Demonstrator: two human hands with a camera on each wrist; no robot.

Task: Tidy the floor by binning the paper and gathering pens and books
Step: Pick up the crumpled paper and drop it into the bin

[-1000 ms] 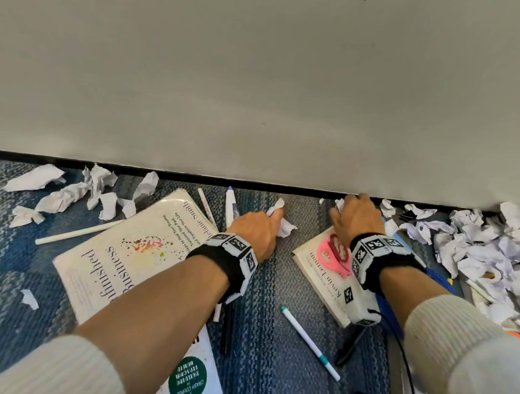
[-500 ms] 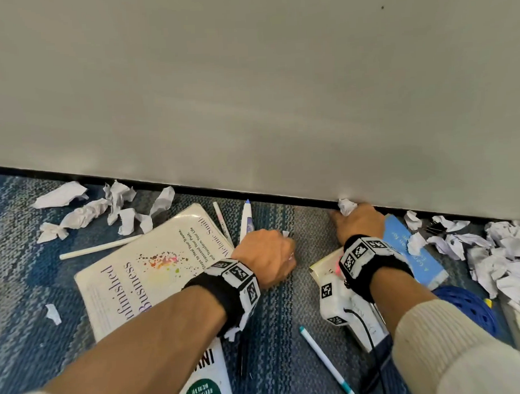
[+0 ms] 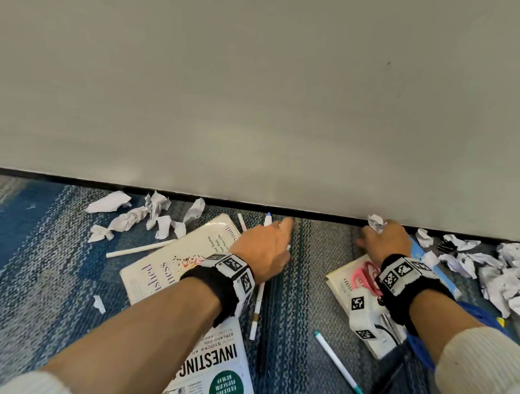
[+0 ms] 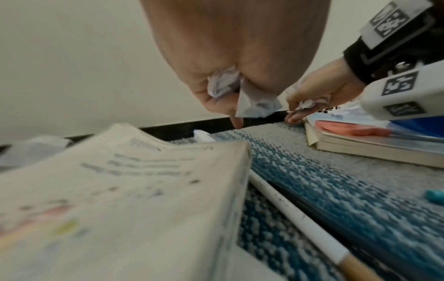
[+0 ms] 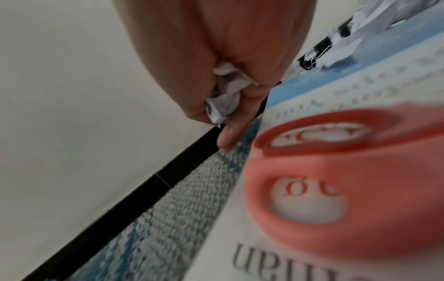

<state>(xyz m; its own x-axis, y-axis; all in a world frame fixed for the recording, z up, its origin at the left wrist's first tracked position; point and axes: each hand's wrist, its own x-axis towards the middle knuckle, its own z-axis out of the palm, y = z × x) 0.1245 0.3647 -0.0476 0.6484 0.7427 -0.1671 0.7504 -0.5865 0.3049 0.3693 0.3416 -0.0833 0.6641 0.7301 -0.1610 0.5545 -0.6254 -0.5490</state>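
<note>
Left hand [image 3: 265,249] low over the carpet, fingers [image 4: 236,121] curled around a crumpled paper wad [image 4: 242,95] bunched in the palm, index finger stretched out with its tip down by the black baseboard [image 3: 312,215]. Right hand [image 3: 382,241] also at the baseboard, fingers curled on a second paper wad [image 5: 223,98]; a bit of white paper pokes out above the knuckles in the head view, one fingertip reaching down to the carpet edge.

Floor is blue-grey woven carpet [image 3: 300,298] meeting a plain off-white wall [image 3: 249,94].

Under the left forearm lies a cream book [image 3: 178,258] with a newspaper-style book [image 3: 211,366] overlapping its near end. A white pen [image 3: 258,309] lies just right of these books, a teal-tipped pen [image 3: 336,362] further right, a white stick-like pen [image 3: 139,249] left of the cream book. Beside the right wrist sits a small book [image 3: 341,282] with pink scissors [image 3: 364,277] on top, and a blue book [image 3: 418,250] touching it. Loose crumpled paper scraps [image 3: 141,215] sit by the wall at left; a larger paper pile [image 3: 497,271] is heaped at right, with a black binder clip [image 5: 319,53] among it.
</note>
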